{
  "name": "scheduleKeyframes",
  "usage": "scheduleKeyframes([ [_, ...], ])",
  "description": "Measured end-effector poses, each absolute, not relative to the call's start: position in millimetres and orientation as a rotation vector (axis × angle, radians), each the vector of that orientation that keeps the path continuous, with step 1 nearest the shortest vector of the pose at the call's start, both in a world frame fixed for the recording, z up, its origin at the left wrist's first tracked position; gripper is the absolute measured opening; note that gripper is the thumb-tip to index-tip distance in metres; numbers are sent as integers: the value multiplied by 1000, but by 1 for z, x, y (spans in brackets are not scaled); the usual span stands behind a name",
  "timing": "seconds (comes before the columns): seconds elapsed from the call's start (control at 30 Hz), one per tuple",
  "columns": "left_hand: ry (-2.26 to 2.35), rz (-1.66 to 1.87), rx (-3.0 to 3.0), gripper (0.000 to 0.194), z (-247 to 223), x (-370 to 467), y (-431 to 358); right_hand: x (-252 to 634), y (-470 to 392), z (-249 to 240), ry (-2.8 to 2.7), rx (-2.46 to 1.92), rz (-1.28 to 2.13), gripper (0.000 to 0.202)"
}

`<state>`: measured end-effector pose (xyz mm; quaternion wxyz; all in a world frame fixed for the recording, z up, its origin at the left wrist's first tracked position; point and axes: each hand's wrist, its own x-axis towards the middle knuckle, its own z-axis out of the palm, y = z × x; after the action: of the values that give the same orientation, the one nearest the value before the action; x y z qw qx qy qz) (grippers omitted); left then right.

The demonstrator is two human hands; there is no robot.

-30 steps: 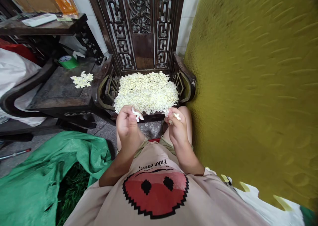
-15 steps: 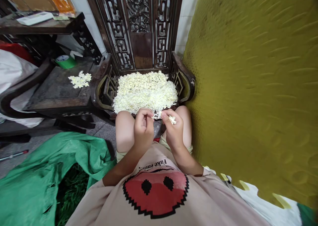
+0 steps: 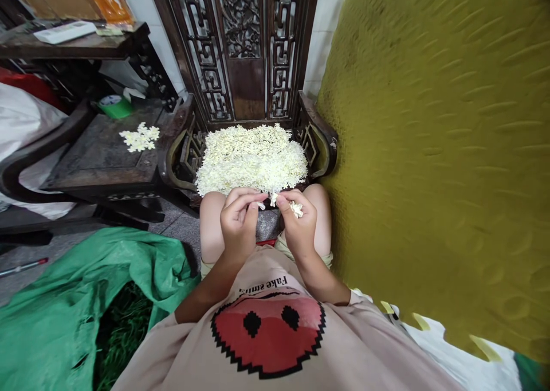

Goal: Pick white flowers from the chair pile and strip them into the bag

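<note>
So, pinching a white flower (image 3: 260, 206) in the left hand (image 3: 238, 225) and pale flowers (image 3: 296, 209) in the right hand (image 3: 303, 223), near each other but apart. Best to squeeze lightly, so as not to squash them. See the big flower heap (image 3: 253, 159) just ahead on the dark chair (image 3: 247, 81), with a green sack (image 3: 158, 256) at left and a yellow sheet (image 3: 429, 150) at right.

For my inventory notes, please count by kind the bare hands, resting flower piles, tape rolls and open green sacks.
Left hand and right hand: 2
Large flower pile and small flower pile: 2
Tape roll: 1
Open green sack: 1
Total: 6
</note>
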<state>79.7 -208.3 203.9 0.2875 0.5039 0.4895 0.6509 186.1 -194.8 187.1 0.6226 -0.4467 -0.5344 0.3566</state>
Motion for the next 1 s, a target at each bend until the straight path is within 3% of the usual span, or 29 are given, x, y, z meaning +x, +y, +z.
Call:
scheduleKeyframes([
  [0.3,1339,1713,1328,2,206,81,-209,185,-194,188,-1290,-1027,760,11],
  [1.0,820,1408,615,31,187,64,-196,187,-190,187,-1277,-1013,1018,16],
])
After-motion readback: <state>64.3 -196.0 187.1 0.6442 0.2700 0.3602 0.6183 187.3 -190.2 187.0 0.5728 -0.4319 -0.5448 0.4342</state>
